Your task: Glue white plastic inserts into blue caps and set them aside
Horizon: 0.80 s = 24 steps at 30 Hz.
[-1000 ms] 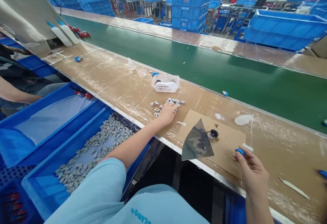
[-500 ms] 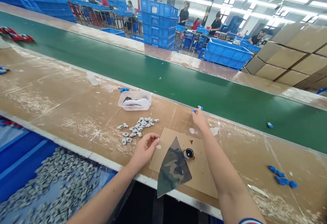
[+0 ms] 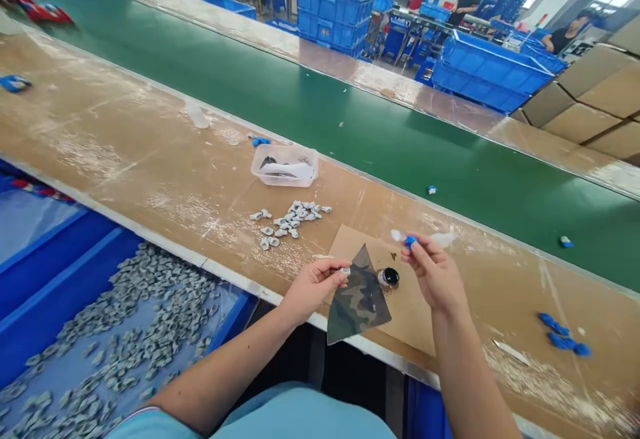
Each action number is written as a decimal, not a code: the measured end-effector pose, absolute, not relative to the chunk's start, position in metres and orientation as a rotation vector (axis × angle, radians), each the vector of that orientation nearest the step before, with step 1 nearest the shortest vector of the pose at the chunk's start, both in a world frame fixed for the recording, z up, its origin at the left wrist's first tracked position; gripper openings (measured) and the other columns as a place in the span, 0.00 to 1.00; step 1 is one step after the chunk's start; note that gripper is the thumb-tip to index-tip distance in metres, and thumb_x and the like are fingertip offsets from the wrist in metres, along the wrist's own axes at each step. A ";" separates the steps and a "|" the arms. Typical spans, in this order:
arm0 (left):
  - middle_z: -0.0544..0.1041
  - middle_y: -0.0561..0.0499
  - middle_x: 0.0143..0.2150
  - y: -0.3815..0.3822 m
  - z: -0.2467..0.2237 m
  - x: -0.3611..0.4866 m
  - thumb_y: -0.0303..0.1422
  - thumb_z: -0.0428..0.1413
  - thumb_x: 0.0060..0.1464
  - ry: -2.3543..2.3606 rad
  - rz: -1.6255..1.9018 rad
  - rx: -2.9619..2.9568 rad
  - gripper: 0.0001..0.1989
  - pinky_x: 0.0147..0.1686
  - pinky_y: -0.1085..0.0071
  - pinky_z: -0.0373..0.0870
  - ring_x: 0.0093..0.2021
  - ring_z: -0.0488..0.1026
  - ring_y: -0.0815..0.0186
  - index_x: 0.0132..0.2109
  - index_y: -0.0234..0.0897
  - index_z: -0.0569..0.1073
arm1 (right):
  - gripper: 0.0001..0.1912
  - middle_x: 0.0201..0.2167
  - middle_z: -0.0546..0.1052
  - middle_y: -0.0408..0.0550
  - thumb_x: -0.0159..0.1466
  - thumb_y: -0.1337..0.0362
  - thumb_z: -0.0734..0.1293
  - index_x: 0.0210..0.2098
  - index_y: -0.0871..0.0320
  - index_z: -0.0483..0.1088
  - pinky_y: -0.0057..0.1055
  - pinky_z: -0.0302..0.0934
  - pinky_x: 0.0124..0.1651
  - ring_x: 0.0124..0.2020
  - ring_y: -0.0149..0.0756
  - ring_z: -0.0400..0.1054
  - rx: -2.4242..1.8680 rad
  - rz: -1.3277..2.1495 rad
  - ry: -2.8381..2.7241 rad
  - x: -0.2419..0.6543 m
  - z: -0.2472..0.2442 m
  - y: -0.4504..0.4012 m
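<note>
Between the thumb and fingers of my left hand (image 3: 316,287) is a small grey-white piece (image 3: 345,271), held above the edge of a camouflage cloth (image 3: 359,295). My right hand (image 3: 440,275) pinches a small blue piece (image 3: 411,242) over the cardboard sheet (image 3: 413,322). An open jar of black liquid (image 3: 390,277) stands on that sheet between my hands, beside the cloth. Left of the sheet lies a loose group of grey-white pieces (image 3: 295,217) on the table.
A clear plastic tub (image 3: 285,165) sits behind the grey pieces. The green conveyor (image 3: 360,139) carries small blue-and-white pieces (image 3: 433,190). Blue pieces (image 3: 563,340) and a knife (image 3: 511,352) lie at right. A blue bin (image 3: 150,319) of grey pieces is at lower left.
My right hand has drawn back from the conveyor edge and now holds a blue piece near the jar. A blue-and-white piece now lies on the belt there. My left hand has moved over the cloth.
</note>
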<state>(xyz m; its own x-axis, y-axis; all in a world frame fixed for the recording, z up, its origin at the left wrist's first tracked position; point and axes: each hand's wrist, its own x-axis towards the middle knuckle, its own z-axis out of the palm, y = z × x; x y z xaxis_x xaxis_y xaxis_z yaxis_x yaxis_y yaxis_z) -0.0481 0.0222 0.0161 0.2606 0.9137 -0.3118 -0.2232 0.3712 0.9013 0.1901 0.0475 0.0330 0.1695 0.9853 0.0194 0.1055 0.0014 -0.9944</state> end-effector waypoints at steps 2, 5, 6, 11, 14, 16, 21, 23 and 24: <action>0.76 0.51 0.30 0.012 0.017 -0.043 0.44 0.66 0.39 0.961 0.885 0.815 0.21 0.38 0.67 0.72 0.30 0.72 0.70 0.39 0.35 0.77 | 0.16 0.34 0.79 0.47 0.58 0.52 0.69 0.42 0.54 0.74 0.29 0.73 0.35 0.30 0.32 0.74 -1.334 1.166 -1.079 0.187 0.035 0.009; 0.76 0.51 0.32 -0.002 0.018 -0.036 0.42 0.66 0.38 0.908 0.853 0.771 0.21 0.39 0.68 0.72 0.30 0.72 0.71 0.39 0.34 0.76 | 0.15 0.34 0.80 0.47 0.58 0.52 0.69 0.41 0.54 0.76 0.27 0.73 0.33 0.28 0.31 0.75 -1.350 1.230 -1.028 0.182 0.035 -0.024; 0.76 0.52 0.32 -0.005 0.017 -0.035 0.42 0.66 0.38 0.897 0.841 0.761 0.21 0.39 0.68 0.72 0.30 0.72 0.71 0.38 0.34 0.76 | 0.15 0.35 0.80 0.47 0.59 0.52 0.69 0.41 0.54 0.76 0.28 0.74 0.33 0.28 0.32 0.75 -1.363 1.212 -1.037 0.180 0.034 -0.029; 0.75 0.53 0.30 -0.018 0.015 -0.034 0.39 0.66 0.41 0.857 0.826 0.728 0.17 0.41 0.68 0.71 0.31 0.72 0.71 0.37 0.35 0.75 | 0.16 0.34 0.80 0.48 0.58 0.52 0.68 0.41 0.54 0.75 0.40 0.71 0.38 0.32 0.38 0.74 -1.600 0.718 -1.293 0.177 0.032 -0.034; 0.75 0.53 0.30 -0.023 0.014 -0.035 0.37 0.66 0.42 0.856 0.836 0.713 0.16 0.42 0.68 0.71 0.31 0.72 0.71 0.37 0.35 0.75 | 0.12 0.34 0.80 0.50 0.60 0.54 0.67 0.38 0.54 0.75 0.44 0.67 0.43 0.37 0.44 0.72 -1.728 0.250 -1.614 0.179 0.034 -0.031; 0.75 0.53 0.31 -0.024 0.014 -0.035 0.37 0.66 0.41 0.862 0.841 0.701 0.17 0.42 0.68 0.71 0.31 0.73 0.71 0.38 0.34 0.75 | 0.11 0.34 0.80 0.50 0.62 0.55 0.65 0.37 0.53 0.76 0.43 0.66 0.43 0.37 0.44 0.72 -1.731 0.099 -1.780 0.181 0.034 -0.028; 0.75 0.52 0.32 -0.024 0.017 -0.034 0.38 0.66 0.40 0.855 0.821 0.689 0.17 0.42 0.69 0.70 0.32 0.73 0.71 0.38 0.33 0.75 | 0.12 0.34 0.80 0.48 0.66 0.58 0.61 0.38 0.54 0.75 0.39 0.64 0.41 0.36 0.42 0.72 -1.678 -0.038 -1.947 0.181 0.032 -0.018; 0.75 0.53 0.32 -0.024 0.019 -0.033 0.37 0.66 0.40 0.848 0.814 0.670 0.17 0.41 0.70 0.69 0.31 0.72 0.72 0.38 0.33 0.75 | 0.12 0.33 0.80 0.48 0.66 0.58 0.61 0.38 0.54 0.75 0.38 0.64 0.40 0.35 0.41 0.72 -1.653 -0.069 -1.987 0.181 0.031 -0.016; 0.75 0.53 0.32 -0.024 0.020 -0.032 0.36 0.67 0.40 0.845 0.814 0.659 0.17 0.41 0.71 0.69 0.31 0.72 0.73 0.37 0.33 0.75 | 0.12 0.33 0.80 0.48 0.67 0.58 0.61 0.38 0.54 0.75 0.37 0.64 0.39 0.35 0.41 0.72 -1.644 -0.079 -2.007 0.181 0.031 -0.015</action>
